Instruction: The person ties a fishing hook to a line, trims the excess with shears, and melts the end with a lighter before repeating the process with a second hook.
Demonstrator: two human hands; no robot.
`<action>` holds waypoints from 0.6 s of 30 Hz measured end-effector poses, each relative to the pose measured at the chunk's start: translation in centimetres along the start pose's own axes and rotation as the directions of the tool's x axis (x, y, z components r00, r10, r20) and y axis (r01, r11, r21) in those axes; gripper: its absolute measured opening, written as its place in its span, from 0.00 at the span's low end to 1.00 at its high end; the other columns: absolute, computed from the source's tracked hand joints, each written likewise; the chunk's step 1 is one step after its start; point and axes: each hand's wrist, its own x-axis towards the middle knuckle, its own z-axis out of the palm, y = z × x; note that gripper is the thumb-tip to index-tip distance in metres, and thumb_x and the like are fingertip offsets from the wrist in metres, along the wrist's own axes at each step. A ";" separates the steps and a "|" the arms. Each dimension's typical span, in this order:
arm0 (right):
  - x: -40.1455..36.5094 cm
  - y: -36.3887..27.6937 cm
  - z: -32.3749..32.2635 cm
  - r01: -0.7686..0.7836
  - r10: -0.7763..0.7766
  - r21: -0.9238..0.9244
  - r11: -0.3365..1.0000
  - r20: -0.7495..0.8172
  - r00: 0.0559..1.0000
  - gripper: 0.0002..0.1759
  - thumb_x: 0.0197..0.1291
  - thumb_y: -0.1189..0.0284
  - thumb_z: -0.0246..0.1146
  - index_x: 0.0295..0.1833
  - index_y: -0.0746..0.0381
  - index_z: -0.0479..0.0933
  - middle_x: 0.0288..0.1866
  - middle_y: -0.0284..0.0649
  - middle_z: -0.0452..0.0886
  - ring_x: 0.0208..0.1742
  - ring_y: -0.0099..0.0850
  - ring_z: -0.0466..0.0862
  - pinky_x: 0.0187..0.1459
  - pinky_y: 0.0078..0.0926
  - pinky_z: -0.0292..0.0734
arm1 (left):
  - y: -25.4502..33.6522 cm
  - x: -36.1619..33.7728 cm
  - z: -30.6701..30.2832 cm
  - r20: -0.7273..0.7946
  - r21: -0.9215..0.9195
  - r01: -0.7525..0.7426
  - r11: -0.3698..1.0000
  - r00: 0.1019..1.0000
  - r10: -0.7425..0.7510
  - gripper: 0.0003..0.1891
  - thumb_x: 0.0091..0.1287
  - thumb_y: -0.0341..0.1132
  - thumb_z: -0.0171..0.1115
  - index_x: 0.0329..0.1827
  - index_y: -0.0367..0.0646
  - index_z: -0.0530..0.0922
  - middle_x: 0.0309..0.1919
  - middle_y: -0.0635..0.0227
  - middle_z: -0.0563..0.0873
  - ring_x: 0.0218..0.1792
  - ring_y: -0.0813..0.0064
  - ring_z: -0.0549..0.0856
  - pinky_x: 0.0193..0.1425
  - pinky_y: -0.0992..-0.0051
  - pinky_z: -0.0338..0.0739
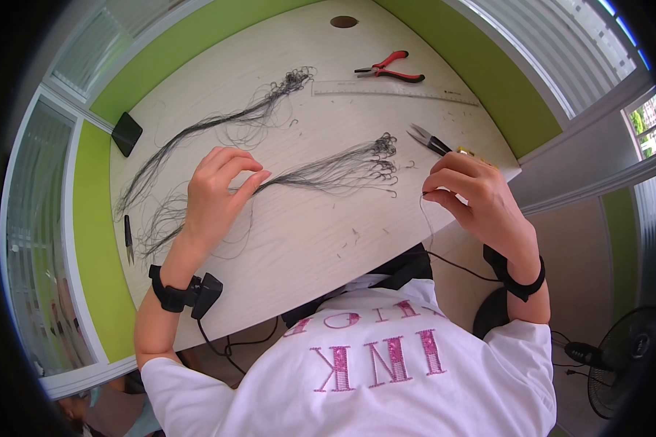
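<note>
My right hand is closed in a pinch at the table's right front edge. A thin dark fishing line hangs from its fingertips; a small dark bit at the pinch is too small to make out. My left hand hovers over the middle of a bundle of dark lines, its thumb and forefinger tips close together. What they hold, if anything, is too fine to see. Fish hooks gather at the bundle's right end. A second bundle of hooked lines lies farther back.
Scissors with dark handles lie beside my right hand. Red-handled pliers and a clear ruler are behind. Small black snips lie at left, and a dark flat object is by the green partition.
</note>
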 end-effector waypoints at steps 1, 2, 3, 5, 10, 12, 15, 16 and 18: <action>0.4 -0.5 0.0 0.062 -0.061 0.024 0.998 -0.013 0.998 0.06 0.51 0.77 0.66 0.31 0.62 0.75 0.29 0.35 0.75 0.31 0.35 0.77 0.31 0.32 0.72 | 1.1 -0.1 -0.3 -0.078 -0.024 0.014 1.000 0.997 -0.016 0.09 0.56 0.30 0.69 0.39 0.38 0.82 0.38 0.64 0.85 0.40 0.69 0.82 0.48 0.72 0.74; 0.7 -1.1 0.1 0.062 -0.062 0.027 0.998 -0.014 0.998 0.06 0.51 0.77 0.66 0.31 0.62 0.75 0.29 0.35 0.75 0.31 0.35 0.77 0.31 0.32 0.72 | 2.7 -0.1 -0.7 -0.076 -0.020 0.015 1.000 0.997 -0.017 0.09 0.56 0.30 0.69 0.39 0.38 0.82 0.38 0.64 0.85 0.40 0.69 0.82 0.48 0.72 0.74; 1.1 -2.0 0.4 0.124 -0.122 0.055 0.991 -0.037 0.992 0.06 0.51 0.77 0.67 0.31 0.61 0.75 0.29 0.35 0.74 0.31 0.34 0.77 0.31 0.31 0.71 | 4.6 -0.2 -1.1 0.054 -0.354 0.138 0.925 0.990 -0.127 0.15 0.58 0.32 0.69 0.46 0.38 0.79 0.44 0.64 0.83 0.47 0.69 0.80 0.54 0.71 0.71; 2.0 -3.4 1.1 0.193 -0.189 0.084 0.977 -0.060 0.980 0.06 0.50 0.77 0.67 0.32 0.61 0.75 0.29 0.35 0.74 0.30 0.33 0.77 0.30 0.30 0.71 | 7.5 -0.8 -0.3 0.328 -0.765 0.337 0.549 0.937 -0.117 0.26 0.59 0.36 0.69 0.59 0.38 0.72 0.52 0.63 0.81 0.56 0.71 0.77 0.63 0.70 0.67; 3.5 -4.1 1.1 0.297 -0.282 0.027 0.955 -0.238 0.929 0.08 0.47 0.77 0.68 0.32 0.60 0.75 0.28 0.33 0.75 0.29 0.32 0.76 0.29 0.29 0.71 | 9.9 -3.1 1.0 0.509 -0.856 0.513 0.057 0.819 0.266 0.24 0.67 0.38 0.62 0.62 0.35 0.68 0.52 0.63 0.79 0.56 0.73 0.76 0.62 0.74 0.67; 3.6 -2.7 0.7 0.228 -0.225 -0.016 0.973 -0.248 0.942 0.06 0.49 0.77 0.67 0.32 0.61 0.76 0.28 0.34 0.76 0.29 0.34 0.77 0.29 0.30 0.71 | 7.8 -4.8 -0.6 0.674 -0.705 0.709 -0.020 0.679 0.292 0.13 0.72 0.37 0.54 0.48 0.34 0.76 0.41 0.65 0.82 0.40 0.79 0.79 0.47 0.80 0.71; 2.9 0.0 0.3 0.064 -0.068 -0.028 0.998 -0.171 0.983 0.05 0.51 0.77 0.67 0.32 0.62 0.77 0.27 0.35 0.76 0.30 0.35 0.77 0.30 0.31 0.71 | 5.5 -6.7 -4.1 0.742 -0.654 0.738 0.165 0.668 -0.046 0.16 0.75 0.37 0.49 0.36 0.34 0.78 0.24 0.74 0.75 0.24 0.86 0.68 0.31 0.83 0.64; 2.8 0.7 0.2 0.019 -0.024 -0.043 0.999 -0.124 0.992 0.03 0.52 0.77 0.66 0.32 0.62 0.78 0.27 0.36 0.77 0.30 0.36 0.78 0.31 0.32 0.72 | 3.9 -7.4 -5.3 0.763 -0.590 0.775 0.228 0.627 -0.157 0.16 0.75 0.37 0.49 0.35 0.34 0.79 0.20 0.76 0.72 0.23 0.87 0.66 0.29 0.83 0.63; 3.0 1.9 0.5 0.013 -0.020 -0.079 0.997 -0.092 0.996 0.03 0.52 0.77 0.65 0.32 0.62 0.78 0.28 0.36 0.77 0.30 0.36 0.78 0.31 0.33 0.72 | 0.8 -8.5 -7.5 0.710 -0.509 0.767 0.390 0.630 -0.314 0.15 0.74 0.37 0.50 0.35 0.35 0.79 0.18 0.80 0.68 0.21 0.89 0.63 0.27 0.85 0.59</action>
